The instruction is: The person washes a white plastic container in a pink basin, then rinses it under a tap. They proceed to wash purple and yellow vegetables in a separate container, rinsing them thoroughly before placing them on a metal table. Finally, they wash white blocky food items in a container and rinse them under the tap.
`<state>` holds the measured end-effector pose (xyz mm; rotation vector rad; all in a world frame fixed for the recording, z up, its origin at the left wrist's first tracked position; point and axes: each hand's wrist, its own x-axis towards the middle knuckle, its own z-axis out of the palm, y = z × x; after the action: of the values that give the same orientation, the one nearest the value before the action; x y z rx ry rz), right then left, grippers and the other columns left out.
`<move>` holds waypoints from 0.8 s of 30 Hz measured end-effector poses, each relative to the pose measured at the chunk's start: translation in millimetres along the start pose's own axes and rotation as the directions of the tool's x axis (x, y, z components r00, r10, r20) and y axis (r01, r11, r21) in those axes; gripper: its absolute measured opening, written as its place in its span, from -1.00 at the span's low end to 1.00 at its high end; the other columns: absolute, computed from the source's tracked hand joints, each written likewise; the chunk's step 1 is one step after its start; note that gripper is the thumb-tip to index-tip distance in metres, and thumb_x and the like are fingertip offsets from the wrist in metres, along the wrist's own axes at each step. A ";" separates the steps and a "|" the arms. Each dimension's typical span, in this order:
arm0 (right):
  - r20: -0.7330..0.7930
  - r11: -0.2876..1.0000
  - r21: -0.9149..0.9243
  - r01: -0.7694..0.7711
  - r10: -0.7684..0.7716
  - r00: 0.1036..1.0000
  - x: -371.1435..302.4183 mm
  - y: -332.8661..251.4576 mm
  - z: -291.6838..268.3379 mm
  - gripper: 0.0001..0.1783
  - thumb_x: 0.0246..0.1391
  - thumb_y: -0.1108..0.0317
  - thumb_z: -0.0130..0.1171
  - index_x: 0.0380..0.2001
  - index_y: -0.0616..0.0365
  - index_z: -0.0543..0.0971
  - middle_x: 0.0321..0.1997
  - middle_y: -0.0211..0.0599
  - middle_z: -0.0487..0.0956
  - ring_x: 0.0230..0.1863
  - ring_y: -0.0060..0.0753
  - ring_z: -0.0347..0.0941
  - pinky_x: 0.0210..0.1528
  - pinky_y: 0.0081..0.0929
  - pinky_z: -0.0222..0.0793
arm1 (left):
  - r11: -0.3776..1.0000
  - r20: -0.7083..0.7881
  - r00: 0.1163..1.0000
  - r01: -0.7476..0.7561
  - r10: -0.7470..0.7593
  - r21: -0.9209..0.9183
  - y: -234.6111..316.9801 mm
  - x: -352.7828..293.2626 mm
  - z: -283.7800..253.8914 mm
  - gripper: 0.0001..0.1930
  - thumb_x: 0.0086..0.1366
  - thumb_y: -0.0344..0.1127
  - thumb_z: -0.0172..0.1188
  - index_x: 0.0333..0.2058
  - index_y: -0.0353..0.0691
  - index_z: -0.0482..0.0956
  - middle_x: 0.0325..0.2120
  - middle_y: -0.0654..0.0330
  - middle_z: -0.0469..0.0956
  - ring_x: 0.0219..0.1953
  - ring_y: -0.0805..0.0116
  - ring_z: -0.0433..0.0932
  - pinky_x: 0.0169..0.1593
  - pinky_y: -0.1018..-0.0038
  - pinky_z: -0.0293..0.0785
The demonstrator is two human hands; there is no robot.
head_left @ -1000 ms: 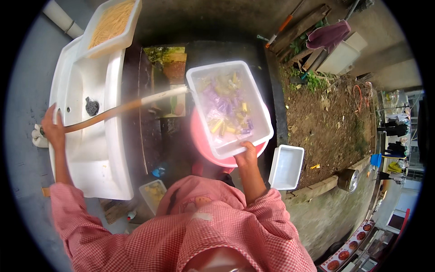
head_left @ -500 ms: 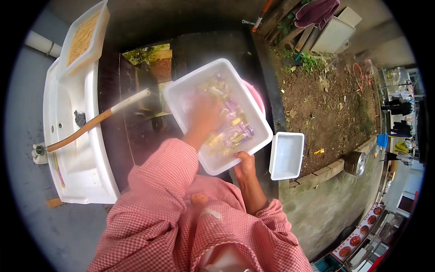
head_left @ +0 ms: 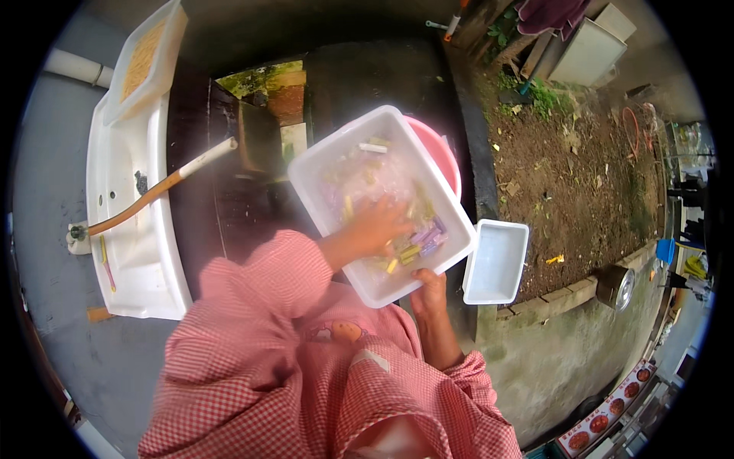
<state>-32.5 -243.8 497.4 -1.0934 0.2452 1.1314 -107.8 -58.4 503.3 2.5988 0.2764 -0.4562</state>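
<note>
Showed a white rectangular tub (head_left: 440, 191), turned slantwise, partly hiding a pink basin (head_left: 441, 153) — held short purple and yellow-green pieces (head_left: 432, 234), loose, thickest toward the near right corner — with one pale piece (head_left: 373, 148) nearer the far end.

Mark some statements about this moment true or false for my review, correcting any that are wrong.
1. The left hand is inside the large white tub, among purple and yellow pieces. True.
2. The hose reaches across the sink, its pale end beyond the edge. True.
3. The right hand is gripping the hose. False: it holds the large white tub by its near edge.
4. The basin partly hidden by the large white tub is blue. False: it is pink.
5. The container at the sink's upper end in the picture holds green leaves. False: it holds thin yellowish strips.
</note>
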 end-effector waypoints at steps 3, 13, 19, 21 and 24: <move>-0.014 0.999 0.012 -0.037 0.038 0.999 0.5 -6.3 -9.9 -0.27 -0.38 0.61 0.06 0.05 0.33 0.25 -0.08 -0.15 0.42 -0.03 -0.16 0.38 0.06 -0.25 0.32 | 0.945 0.037 0.996 -0.087 0.079 0.317 -27.5 -9.0 -5.0 -0.29 -0.11 0.01 0.36 0.10 0.31 0.34 0.29 0.07 -0.03 0.32 -0.08 -0.11 0.18 -0.23 -0.06; 0.034 0.997 0.031 -0.072 0.070 0.997 -7.0 -22.9 -13.7 -0.32 -0.36 0.62 0.04 0.01 0.36 0.27 -0.11 -0.12 0.42 -0.06 -0.16 0.40 -0.01 -0.24 0.38 | 0.990 -0.122 0.986 -0.123 0.114 -0.063 -23.4 15.2 3.5 -0.42 -0.05 -0.26 0.31 0.04 0.06 0.44 0.22 0.11 0.14 0.28 -0.06 0.02 0.23 0.04 0.06; 0.032 0.998 -0.002 -0.059 0.060 0.998 -9.1 -33.0 -17.8 -0.37 -0.37 0.65 0.02 -0.03 0.38 0.31 -0.17 -0.15 0.44 -0.12 -0.19 0.43 -0.08 -0.27 0.41 | 0.827 -0.342 0.769 0.412 -0.541 -0.382 -22.8 54.6 -13.8 -0.40 -0.05 -0.21 0.31 0.06 0.06 0.42 0.23 0.12 0.14 0.28 -0.01 0.03 0.25 0.07 0.01; 0.018 0.998 -0.010 -0.065 0.065 0.998 -4.0 -27.1 -23.8 -0.35 -0.37 0.63 0.03 -0.02 0.38 0.31 -0.15 -0.17 0.44 -0.08 -0.20 0.41 -0.03 -0.27 0.37 | 0.894 -0.299 0.871 0.280 -0.390 -0.351 -2.1 63.5 -6.1 -0.38 -0.05 -0.14 0.33 0.06 0.09 0.42 0.24 0.14 0.11 0.29 0.01 0.01 0.24 -0.02 -0.03; 0.020 0.998 0.040 -0.058 0.057 0.998 0.5 -26.6 -32.4 -0.40 -0.35 0.63 0.04 -0.05 0.38 0.33 -0.17 -0.17 0.44 -0.12 -0.21 0.42 -0.03 -0.28 0.38 | 0.998 -0.119 0.993 -0.031 0.024 -0.058 24.5 47.1 3.8 -0.37 -0.08 -0.06 0.35 0.06 0.14 0.42 0.25 0.16 0.09 0.30 0.04 -0.02 0.22 -0.14 -0.08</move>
<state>0.7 -269.4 496.4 -1.0449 0.2852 1.1828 -58.6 -76.2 493.4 2.5720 0.2886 -0.2801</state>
